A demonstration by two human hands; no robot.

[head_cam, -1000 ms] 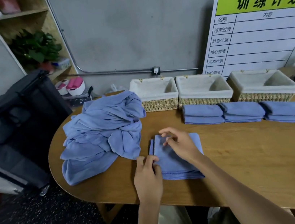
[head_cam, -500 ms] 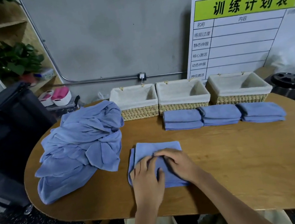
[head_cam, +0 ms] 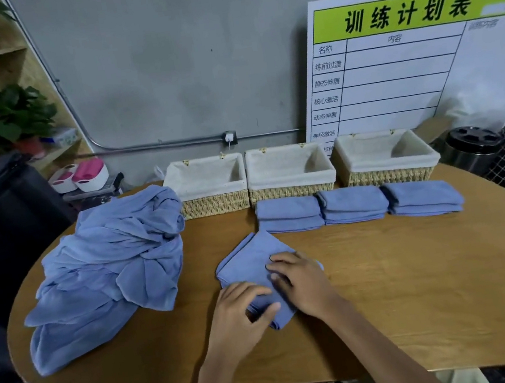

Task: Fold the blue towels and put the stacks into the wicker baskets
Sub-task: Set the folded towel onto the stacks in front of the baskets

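Note:
A folded blue towel (head_cam: 248,263) lies turned like a diamond at the front middle of the wooden table (head_cam: 419,281). My left hand (head_cam: 242,316) pinches its near left edge between thumb and fingers. My right hand (head_cam: 302,281) rests flat on top of it, fingers pointing left. A loose pile of blue towels (head_cam: 109,269) covers the table's left side. Three folded stacks (head_cam: 288,214), (head_cam: 353,203), (head_cam: 424,196) sit in a row before three lined wicker baskets (head_cam: 214,203), (head_cam: 290,191), (head_cam: 385,176), which hold no towels.
A black case (head_cam: 5,219) stands left of the table. A white schedule board (head_cam: 405,66) leans on the wall behind the baskets. Dark bins (head_cam: 471,144) stand at the far right, and a shelf with a plant (head_cam: 3,112) at the far left.
The folded towel has turned from square-on to a diamond. My left hand now pinches its near edge, and my right hand has slid to the towel's right part.

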